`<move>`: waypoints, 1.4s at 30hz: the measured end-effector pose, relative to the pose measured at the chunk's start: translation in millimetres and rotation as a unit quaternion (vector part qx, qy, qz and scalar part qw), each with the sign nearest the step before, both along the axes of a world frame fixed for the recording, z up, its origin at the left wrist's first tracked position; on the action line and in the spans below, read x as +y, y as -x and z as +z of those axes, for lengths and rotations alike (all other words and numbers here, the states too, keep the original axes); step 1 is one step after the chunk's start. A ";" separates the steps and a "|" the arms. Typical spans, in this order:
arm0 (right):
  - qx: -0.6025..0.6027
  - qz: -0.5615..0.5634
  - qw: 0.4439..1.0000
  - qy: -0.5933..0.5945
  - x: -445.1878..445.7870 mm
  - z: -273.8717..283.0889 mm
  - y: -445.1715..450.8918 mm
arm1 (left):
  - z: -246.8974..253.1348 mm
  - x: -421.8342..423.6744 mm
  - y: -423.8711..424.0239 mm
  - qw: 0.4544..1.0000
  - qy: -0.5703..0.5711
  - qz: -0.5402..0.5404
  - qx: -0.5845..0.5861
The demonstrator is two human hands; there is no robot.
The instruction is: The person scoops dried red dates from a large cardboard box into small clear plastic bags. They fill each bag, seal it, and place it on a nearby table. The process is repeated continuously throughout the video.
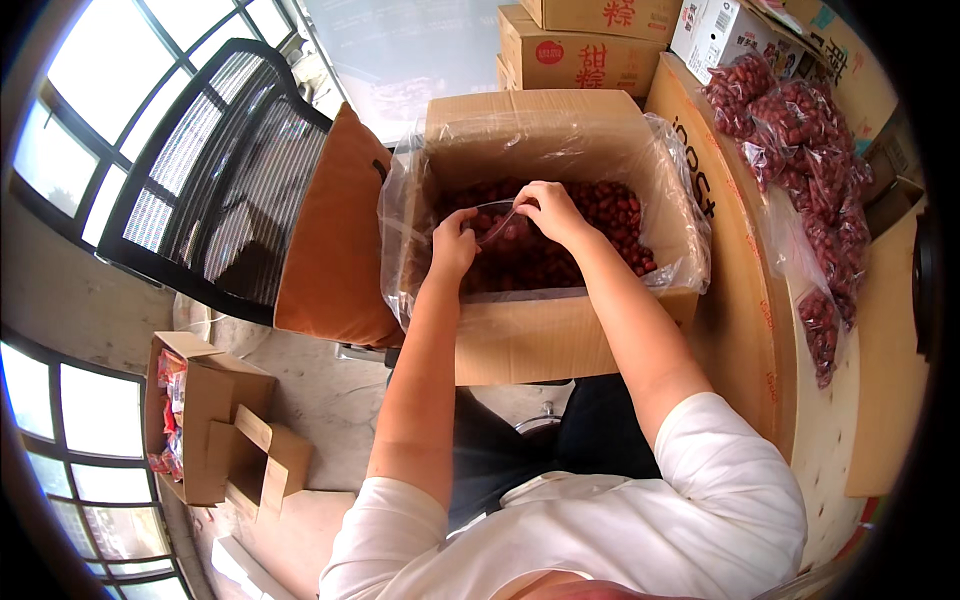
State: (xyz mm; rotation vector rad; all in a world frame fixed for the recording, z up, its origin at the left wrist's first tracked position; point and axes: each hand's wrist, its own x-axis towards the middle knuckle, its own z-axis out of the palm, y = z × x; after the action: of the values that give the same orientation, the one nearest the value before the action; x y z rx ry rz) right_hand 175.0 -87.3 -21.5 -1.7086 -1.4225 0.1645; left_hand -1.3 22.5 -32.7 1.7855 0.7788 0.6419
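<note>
A cardboard box (525, 337) lined with a clear plastic liner (679, 202) stands before me, partly filled with red dried jujubes (611, 217). Over the fruit, my left hand (455, 241) pinches one side of the rim of a clear plastic bag (496, 223). My right hand (551, 210) grips the opposite side of the same rim between thumb and fingers. The bag's mouth is spread between both hands. Its lower part blends with the jujubes, so I cannot tell how much it contains.
Several filled bags of jujubes (802, 120) lie on cardboard at the right. A mesh-backed chair (240, 165) with an orange cushion (337, 247) stands left. Stacked cartons (585, 52) rise behind the box. On the floor at lower left are a carton of packets (217, 390) and an open carton (289, 457).
</note>
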 end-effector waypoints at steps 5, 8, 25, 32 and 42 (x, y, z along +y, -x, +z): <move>-0.017 -0.016 0.992 -0.127 1.7 27.0 22.8 | -16.8 16.7 3.3 0.987 -0.128 0.055 -0.083; -0.043 -0.013 0.997 -0.064 1.0 4.6 7.1 | -2.6 3.7 -5.3 0.995 -0.067 0.048 -0.061; -0.015 0.089 0.995 -0.042 1.2 7.2 16.4 | 1.4 -7.4 -1.8 0.927 -0.358 -0.055 0.100; -0.020 0.105 0.993 -0.045 -1.5 8.7 16.5 | -4.3 -5.8 -2.4 0.920 -0.369 -0.056 0.117; 0.042 0.023 0.996 -0.081 -2.4 19.2 22.7 | 1.1 -3.1 -4.2 0.927 -0.373 0.012 0.041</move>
State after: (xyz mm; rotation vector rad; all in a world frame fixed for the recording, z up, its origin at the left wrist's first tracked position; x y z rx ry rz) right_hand 152.3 -89.7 -2.3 -1.5207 -1.3766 0.1404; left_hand 2.9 19.4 -31.6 2.5079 0.6512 0.9715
